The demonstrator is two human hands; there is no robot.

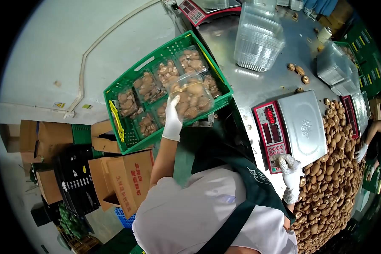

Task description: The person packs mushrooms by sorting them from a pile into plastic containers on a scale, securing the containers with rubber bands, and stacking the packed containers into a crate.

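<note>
My left hand (173, 120), in a white glove, grips a clear plastic box of mushrooms (194, 99) by its near-left edge. This box is over a green crate (133, 146), above other filled boxes (146, 84); whether it touches them I cannot tell. My right hand (290, 173), also gloved, is at the lower right corner of a red scale's keypad (276, 150). Its fingers are curled together, and anything between them is hidden. The scale's metal pan (305, 125) bears no box, and its red digits are lit.
Loose mushrooms (326, 186) are heaped right of the scale on the metal table (218, 44). Stacked clear boxes (258, 42) stand at the back, with another stack (336, 67) farther right. Cardboard boxes (131, 178) lie at left. Another person's gloved hand (361, 153) shows at far right.
</note>
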